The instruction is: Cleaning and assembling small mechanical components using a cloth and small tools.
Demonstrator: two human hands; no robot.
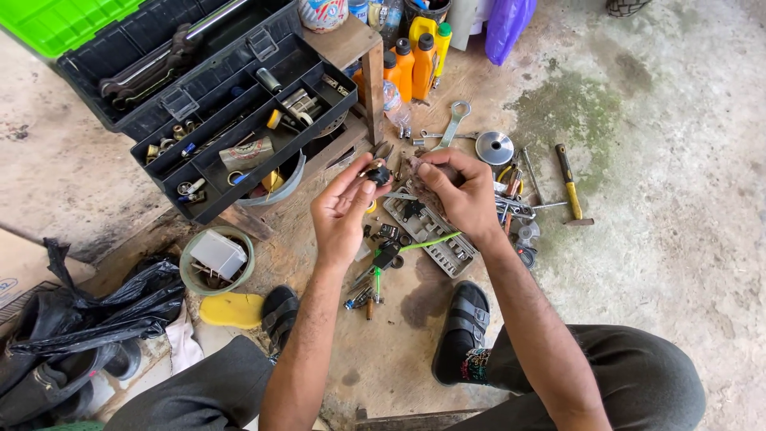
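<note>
A seated person is working a small black part [377,173] between both hands above a cluttered workshop floor.

The left hand [341,214] is pinching the black part between thumb and fingertips, fingers closed round it, while the right hand [459,191] is gripping a brownish rag [420,190] just beside it, fingers curled shut on the cloth. Below the hands a grey socket tray [435,235] is lying on the ground, with a yellow-handled hammer [571,187] and a spanner [452,124] well apart to the right. An open black toolbox [231,104] with a green lid is standing at upper left, orange bottles [415,60] near it.
</note>
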